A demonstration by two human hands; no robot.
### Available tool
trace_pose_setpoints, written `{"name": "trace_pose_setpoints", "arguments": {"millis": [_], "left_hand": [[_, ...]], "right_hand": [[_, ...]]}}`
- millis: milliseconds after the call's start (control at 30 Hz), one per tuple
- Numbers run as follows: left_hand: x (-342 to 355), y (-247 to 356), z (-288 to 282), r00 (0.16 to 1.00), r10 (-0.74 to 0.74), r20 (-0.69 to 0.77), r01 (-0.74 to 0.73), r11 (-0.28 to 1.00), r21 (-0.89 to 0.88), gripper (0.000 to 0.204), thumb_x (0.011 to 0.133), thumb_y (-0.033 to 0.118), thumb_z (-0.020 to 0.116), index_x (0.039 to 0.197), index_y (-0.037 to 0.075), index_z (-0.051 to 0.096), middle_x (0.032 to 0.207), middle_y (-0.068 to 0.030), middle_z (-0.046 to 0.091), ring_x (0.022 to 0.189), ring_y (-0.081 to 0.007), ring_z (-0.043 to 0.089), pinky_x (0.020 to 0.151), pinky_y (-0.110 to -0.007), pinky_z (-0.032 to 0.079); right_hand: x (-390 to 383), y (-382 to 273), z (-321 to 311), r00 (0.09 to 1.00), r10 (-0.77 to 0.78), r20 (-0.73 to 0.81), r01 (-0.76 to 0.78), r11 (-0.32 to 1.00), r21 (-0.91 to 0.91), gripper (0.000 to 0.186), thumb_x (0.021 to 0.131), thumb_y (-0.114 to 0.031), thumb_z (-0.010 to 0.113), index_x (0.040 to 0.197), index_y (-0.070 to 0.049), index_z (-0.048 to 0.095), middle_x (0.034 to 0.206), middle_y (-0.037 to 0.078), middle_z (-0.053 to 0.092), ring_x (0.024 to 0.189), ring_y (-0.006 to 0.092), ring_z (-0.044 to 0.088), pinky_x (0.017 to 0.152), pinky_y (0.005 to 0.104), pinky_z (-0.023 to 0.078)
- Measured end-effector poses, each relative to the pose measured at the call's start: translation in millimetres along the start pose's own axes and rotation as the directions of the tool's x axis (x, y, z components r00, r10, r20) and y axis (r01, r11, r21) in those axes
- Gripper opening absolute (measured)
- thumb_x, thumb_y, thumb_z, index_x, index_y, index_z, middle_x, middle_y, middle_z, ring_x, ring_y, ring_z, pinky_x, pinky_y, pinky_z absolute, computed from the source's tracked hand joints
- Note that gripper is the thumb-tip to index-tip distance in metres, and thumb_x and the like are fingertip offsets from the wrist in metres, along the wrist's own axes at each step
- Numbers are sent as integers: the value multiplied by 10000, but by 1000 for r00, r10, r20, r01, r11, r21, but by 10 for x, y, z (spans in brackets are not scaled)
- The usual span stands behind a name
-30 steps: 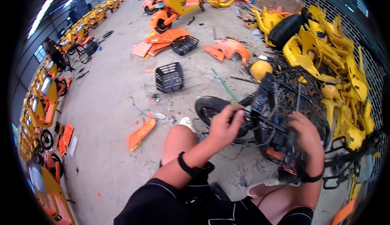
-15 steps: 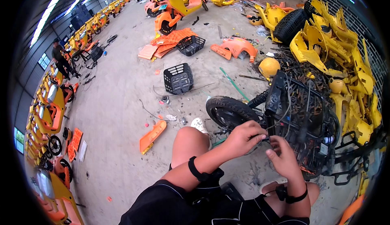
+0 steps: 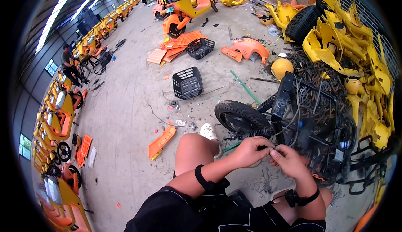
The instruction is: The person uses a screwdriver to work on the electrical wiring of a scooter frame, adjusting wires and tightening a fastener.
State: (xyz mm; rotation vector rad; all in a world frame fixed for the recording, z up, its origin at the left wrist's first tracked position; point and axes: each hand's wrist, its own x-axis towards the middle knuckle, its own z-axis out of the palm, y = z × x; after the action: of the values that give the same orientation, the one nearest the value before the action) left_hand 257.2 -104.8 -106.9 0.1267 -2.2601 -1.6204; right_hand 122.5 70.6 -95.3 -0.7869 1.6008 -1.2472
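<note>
My left hand [image 3: 251,151] is closed in a pinch, its fingertips meeting those of my right hand [image 3: 289,161]. The right thumb and forefinger are pressed together too. A thin grey cable [image 3: 288,125] comes down from the bare black scooter frame [image 3: 281,102] to my fingers, and both hands grip it; its end is hidden between them. The frame lies on the floor just beyond my hands, with its black-tyred wheel [image 3: 238,114] to the left of its fork. Wiring and dark metal parts show inside the frame.
Yellow body panels [image 3: 331,46] are heaped at the right beside rusty metal parts. A black basket [image 3: 187,83], an orange panel piece [image 3: 161,142] and a green strip [image 3: 245,86] lie on the floor. Parked scooters [image 3: 63,117] line the left, where another person [image 3: 69,64] stands.
My hands have come together, the right one closing from loosely curled fingers to a pinch. The small dark piece seen between them before is now hidden. The view has shifted slightly.
</note>
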Motion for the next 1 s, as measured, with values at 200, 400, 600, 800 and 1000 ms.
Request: {"name": "trace_pose_setpoints", "arguments": {"millis": [200, 400, 600, 800, 1000], "left_hand": [[9, -32, 20, 999, -27, 30, 28, 1000, -14, 178, 930, 94, 741, 1093, 25, 752, 1071, -121, 733, 1003, -251, 704, 876, -351, 558], [-9, -44, 21, 999, -21, 38, 19, 999, 51, 177, 913, 75, 740, 1080, 20, 764, 1068, -132, 729, 993, -255, 702, 858, -351, 559], [26, 85, -6, 1000, -10, -26, 11, 1000, 24, 158, 910, 73, 757, 1052, 3, 755, 1022, -128, 739, 964, -237, 713, 849, -332, 557], [33, 220, -1, 993, -83, -79, 62, 967, -245, 117, 921, 27, 763, 1023, -26, 741, 1077, -108, 729, 994, -180, 686, 885, -310, 548], [37, 461, 18, 995, -86, -45, 65, 938, -341, 115, 921, -9, 751, 1028, -32, 715, 1164, -115, 672, 1042, -155, 666, 874, -286, 570]], "right_hand": [[11, -67, -30, 998, 70, 11, -70, 997, 34, 339, 1066, -328, 611, 1008, 4, 648, 820, 38, 666, 714, 105, 611, 664, 265, 516], [16, -74, 32, 991, 128, -29, -128, 992, 12, 345, 1071, -324, 600, 990, 5, 665, 798, 43, 671, 669, 101, 595, 617, 256, 497], [42, -38, 40, 997, 40, -69, -34, 995, 90, 266, 1080, -247, 573, 1003, -9, 661, 790, 32, 648, 656, 95, 578, 601, 256, 479], [-61, -206, 17, 987, -156, -39, 160, 979, 125, 223, 1064, -218, 605, 1053, -11, 686, 849, 16, 649, 766, 83, 590, 699, 242, 506], [-121, -225, -7, 877, -474, -75, 468, 880, -80, 186, 1025, -175, 657, 975, -1, 700, 855, 66, 670, 778, 167, 631, 701, 309, 516]]}}
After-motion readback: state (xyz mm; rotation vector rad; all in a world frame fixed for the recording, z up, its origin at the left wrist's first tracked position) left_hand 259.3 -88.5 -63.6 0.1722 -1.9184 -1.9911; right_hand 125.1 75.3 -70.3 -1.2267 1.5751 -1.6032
